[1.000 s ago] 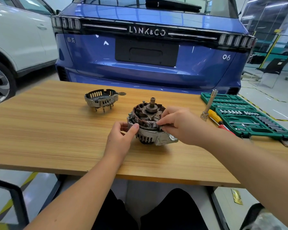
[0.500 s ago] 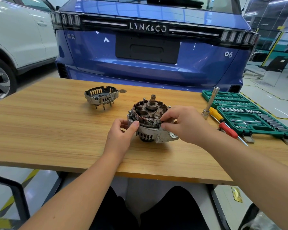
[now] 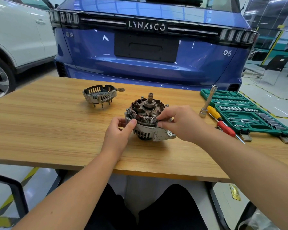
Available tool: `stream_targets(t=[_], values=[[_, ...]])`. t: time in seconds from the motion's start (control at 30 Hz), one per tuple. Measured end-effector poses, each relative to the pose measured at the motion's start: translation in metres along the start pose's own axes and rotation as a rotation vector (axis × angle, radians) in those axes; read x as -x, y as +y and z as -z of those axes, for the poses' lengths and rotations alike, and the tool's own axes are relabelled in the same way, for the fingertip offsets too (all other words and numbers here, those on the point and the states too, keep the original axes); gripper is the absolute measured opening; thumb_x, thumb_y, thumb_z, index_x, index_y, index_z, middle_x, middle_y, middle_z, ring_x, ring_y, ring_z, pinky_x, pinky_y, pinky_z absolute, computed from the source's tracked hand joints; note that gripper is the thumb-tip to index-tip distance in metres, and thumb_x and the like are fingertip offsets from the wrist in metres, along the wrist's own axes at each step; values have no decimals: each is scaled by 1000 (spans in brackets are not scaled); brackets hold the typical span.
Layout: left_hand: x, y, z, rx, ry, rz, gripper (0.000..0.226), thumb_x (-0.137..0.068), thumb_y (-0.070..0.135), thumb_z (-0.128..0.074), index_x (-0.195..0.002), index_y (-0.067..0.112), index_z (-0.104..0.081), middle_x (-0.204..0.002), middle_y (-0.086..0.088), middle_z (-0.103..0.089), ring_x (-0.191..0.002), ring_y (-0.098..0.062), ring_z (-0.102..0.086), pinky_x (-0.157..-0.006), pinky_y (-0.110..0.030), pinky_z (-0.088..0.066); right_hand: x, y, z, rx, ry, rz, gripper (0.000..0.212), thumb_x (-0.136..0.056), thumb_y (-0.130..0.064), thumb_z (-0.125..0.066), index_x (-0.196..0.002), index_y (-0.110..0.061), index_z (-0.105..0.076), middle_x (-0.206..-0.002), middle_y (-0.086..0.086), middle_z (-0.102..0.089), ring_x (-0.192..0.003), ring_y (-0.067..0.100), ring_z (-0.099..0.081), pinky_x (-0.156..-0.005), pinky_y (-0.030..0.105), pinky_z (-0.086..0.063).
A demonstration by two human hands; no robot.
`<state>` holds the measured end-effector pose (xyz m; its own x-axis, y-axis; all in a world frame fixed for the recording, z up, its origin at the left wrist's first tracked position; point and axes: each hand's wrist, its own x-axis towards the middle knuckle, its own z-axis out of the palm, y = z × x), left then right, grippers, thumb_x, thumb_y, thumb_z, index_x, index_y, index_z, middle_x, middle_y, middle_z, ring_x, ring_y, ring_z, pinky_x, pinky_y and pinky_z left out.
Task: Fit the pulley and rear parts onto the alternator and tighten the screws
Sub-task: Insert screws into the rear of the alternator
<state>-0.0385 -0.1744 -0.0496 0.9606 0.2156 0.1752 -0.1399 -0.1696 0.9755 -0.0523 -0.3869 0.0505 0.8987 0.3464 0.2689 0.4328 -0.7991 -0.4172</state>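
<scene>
The alternator (image 3: 149, 121) is seen standing on the wooden tabletop (image 3: 56, 130) near its front edge, shaft end up, with the copper windings exposed at the top. It is held from both sides. The left hand (image 3: 119, 132) is placed against its left flank, the thumb pressed to the housing rim and the other fingers curled behind the edge. The right hand (image 3: 181, 123) is laid over the right side, and the winding edge at the rim is pinched between its thumb and forefinger; the remaining fingers are curled and hidden behind the knuckles. The rear cover (image 3: 99, 95) is set apart on the tabletop, behind and to the left of the alternator, resting on its studs. A small washer (image 3: 120, 89) lies just beside the cover. To the right, a socket extension (image 3: 207, 101) is propped against an open green socket set (image 3: 249, 113), and a red and yellow screwdriver (image 3: 222, 122) is laid in front of it.
</scene>
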Motion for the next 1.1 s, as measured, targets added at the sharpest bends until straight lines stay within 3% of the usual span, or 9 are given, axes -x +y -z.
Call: stream_targets(t=[0.17, 0.27, 0.4, 0.53, 0.6, 0.7, 0.77, 0.87, 1.1], values=[[1, 1, -1, -1, -7, -7, 51, -68, 77, -55, -101, 38, -58, -99, 11, -64, -88, -13, -62, -68, -28, -45, 1, 1, -2, -70, 9, 20, 19, -93, -26, -71, -111, -29, -74, -85, -29, -57, -84, -25, -52, -63, -3, -39], [2, 1, -1, -7, -8, -12, 50, -69, 77, -52, -101, 39, -57, -100, 12, -64, -89, -13, -62, -69, -30, -45, 2, 2, 4, -141, 0, 5, 20, -96, -32, -65, -115, -32, -73, -89, -28, -63, -90, -18, -56, -63, 3, -45], [2, 0, -2, -31, -1, -18, 53, -70, 79, -48, -104, 40, -54, -103, 16, -61, -95, -13, -62, -72, -30, -47, 5, 10, 4, -139, 221, -12, 26, -102, -29, -54, -121, -23, -70, -96, -22, -63, -92, -9, -56, -74, 10, -42], [4, 0, -2, -103, -9, -60, 84, -69, 80, -51, -139, 36, -38, -130, 16, -48, -109, -3, -53, -79, -24, -44, 11, 26, -14, -192, 335, -163, 35, -103, -27, -53, -137, -21, -58, -118, -14, -56, -103, -1, -53, -91, 27, -49], [6, 0, -3, -186, -86, -102, 98, -65, 76, -64, -148, 39, -26, -144, 17, -40, -123, -3, -46, -96, -30, -44, 18, 34, -29, -303, 305, -265, 45, -101, -28, -53, -146, -28, -48, -127, -15, -52, -117, 4, -49, -93, 32, -45], [5, 0, -6, -243, -168, -132, 117, -57, 71, -78, -152, 42, -16, -152, 19, -37, -138, -4, -36, -113, -35, -34, 28, 33, -49, -454, 169, -203, 52, -92, -29, -50, -127, -67, -45, -117, -46, -51, -116, -16, -47, -89, 14, -40], [1, 0, -7, -212, -185, -134, 116, -55, 69, -81, -150, 43, -19, -151, 19, -41, -139, -3, -37, -116, -38, -34, 31, 36, -62, -343, 146, -109, 55, -90, -31, -48, -136, -60, -39, -124, -61, -35, -120, -31, -32, -92, -4, -29], [-4, 0, -8, -172, -223, -149, 108, -56, 66, -82, -144, 47, -22, -145, 22, -45, -137, 0, -40, -117, -38, -33, 29, 45, -70, -248, 143, -129, 73, -93, -44, -43, -160, -23, -21, -154, -31, -12, -140, -16, -9, -102, -5, -7], [-21, 2, -7, -93, -302, -130, 115, -58, 65, -84, -149, 46, -16, -132, 39, -40, -122, 18, -43, -109, -25, -35, 16, 52, -71, -245, 133, -155, 69, -102, -39, -52, -160, -20, -20, -166, -6, -21, -147, -1, -15, -113, 14, -15]])
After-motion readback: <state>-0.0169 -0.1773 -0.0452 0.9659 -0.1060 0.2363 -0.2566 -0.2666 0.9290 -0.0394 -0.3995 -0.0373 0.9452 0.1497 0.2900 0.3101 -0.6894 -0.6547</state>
